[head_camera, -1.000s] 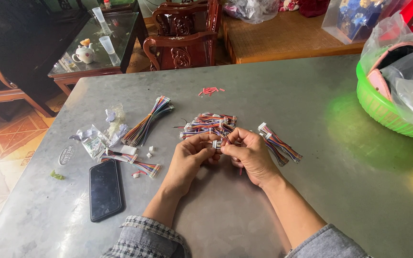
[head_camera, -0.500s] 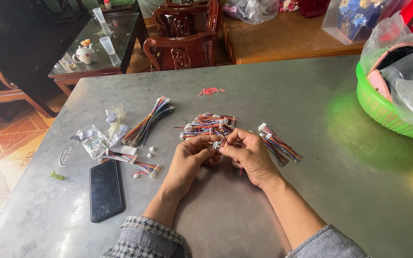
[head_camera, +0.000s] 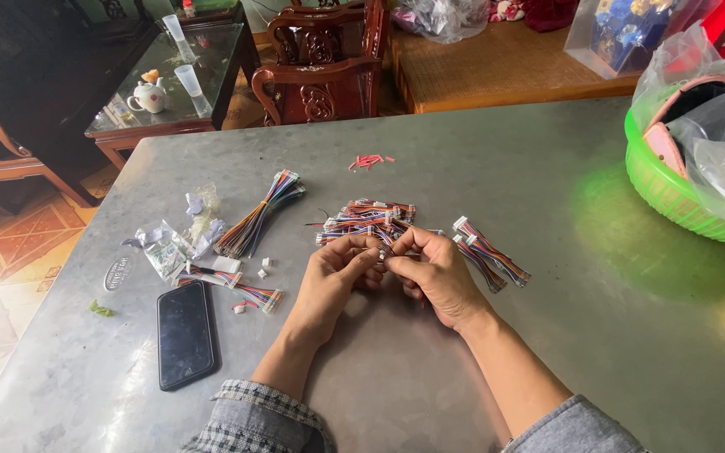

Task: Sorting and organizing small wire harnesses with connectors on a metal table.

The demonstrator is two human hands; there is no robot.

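Both hands meet over the middle of the grey metal table (head_camera: 547, 352), fingertips pinched together. The left hand (head_camera: 335, 281) is curled, thumb and forefinger closed on a small white connector (head_camera: 382, 252) at the end of a multicoloured wire lead; the right hand (head_camera: 438, 273) pinches that same little piece from the other side, fingers bent in tight, knuckles up. Whether the two hands hold one piece or two mating parts, I can't tell, it's too small. Both forearms come in from the near edge, sleeves in grey check at the elbows, wrists resting low on the table. Just beyond the fingertips lies a heap of wire leads (head_camera: 367, 220), touching or nearly touching the hands. Just right of the right hand, two finished-looking wire bundles (head_camera: 490, 252) lie side by side. Toward the left edge: a longer fanned wire bundle (head_camera: 258, 214), crumpled clear plastic bags (head_camera: 169, 243), a few loose white connectors (head_camera: 263, 267), and a black phone (head_camera: 185, 334) lying flat, screen dark. Small red bits (head_camera: 369, 161) sit toward the far edge. At the right edge, a green basket (head_camera: 673, 197) holds plastic bags.
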